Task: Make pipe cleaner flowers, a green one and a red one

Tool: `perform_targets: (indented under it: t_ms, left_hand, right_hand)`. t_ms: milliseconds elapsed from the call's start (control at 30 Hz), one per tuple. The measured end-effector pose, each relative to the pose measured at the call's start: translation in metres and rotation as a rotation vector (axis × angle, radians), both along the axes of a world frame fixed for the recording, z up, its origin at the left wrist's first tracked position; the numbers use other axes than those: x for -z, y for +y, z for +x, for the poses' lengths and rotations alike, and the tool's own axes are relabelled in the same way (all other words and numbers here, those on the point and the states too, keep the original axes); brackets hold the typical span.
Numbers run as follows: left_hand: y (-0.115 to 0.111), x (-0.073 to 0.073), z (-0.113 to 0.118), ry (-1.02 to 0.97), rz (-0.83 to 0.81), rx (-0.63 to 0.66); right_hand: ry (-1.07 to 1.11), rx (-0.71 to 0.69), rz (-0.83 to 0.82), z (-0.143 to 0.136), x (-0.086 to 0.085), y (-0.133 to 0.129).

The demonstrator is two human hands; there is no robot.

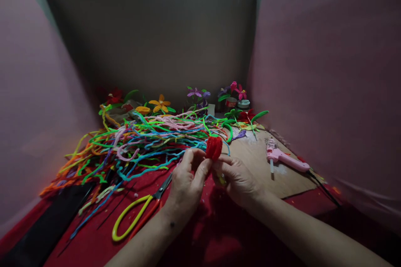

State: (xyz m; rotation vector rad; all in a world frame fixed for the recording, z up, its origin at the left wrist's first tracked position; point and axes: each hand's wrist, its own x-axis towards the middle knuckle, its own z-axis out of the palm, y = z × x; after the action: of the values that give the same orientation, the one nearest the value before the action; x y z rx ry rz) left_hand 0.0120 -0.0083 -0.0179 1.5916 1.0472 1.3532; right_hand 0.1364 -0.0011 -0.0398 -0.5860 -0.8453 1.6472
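Between my two hands is a red pipe-cleaner flower (pixel 214 147), held upright above the red cloth. My left hand (pixel 190 177) pinches its lower left side between thumb and fingers. From the right, my right hand (pixel 233 177) grips the base, its fingertips close to my left thumb. A small yellowish bit shows under the right fingers; I cannot make out what it is. Scissors (pixel 140 212) with one yellow and one red handle lie just left of my left wrist, their blade tips partly hidden behind that hand.
A heap of coloured pipe cleaners (pixel 150 137) spreads across the left and middle. On the right, a pink glue gun (pixel 286 159) rests on a brown board (pixel 263 183), its cord trailing right. Finished flowers (pixel 160 103) stand at the back. A black strip (pixel 53 225) lies front left.
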Motion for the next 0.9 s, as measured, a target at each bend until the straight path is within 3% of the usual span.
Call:
perform_targets:
  t_ms: [100, 233, 433, 633, 900]
  left_hand:
    - [0.003, -0.008, -0.005, -0.092, 0.002, 0.014]
    - [0.013, -0.033, -0.014, -0.232, -0.028, 0.11]
    - [0.031, -0.068, -0.028, -0.067, -0.162, 0.387]
    - [0.044, -0.071, -0.034, 0.064, -0.272, 0.567]
    - [0.052, -0.066, -0.038, -0.07, -0.289, 0.644]
  right_hand:
    - [-0.016, -0.033, -0.055, 0.0, -0.006, 0.001]
    - [-0.08, -0.14, -0.047, 0.001, -0.011, 0.006]
    - [-0.087, -0.268, 0.031, -0.003, -0.01, 0.012]
    - [-0.04, -0.369, -0.013, -0.004, -0.002, 0.019]
    - [0.2, -0.504, -0.17, -0.007, 0.007, 0.019]
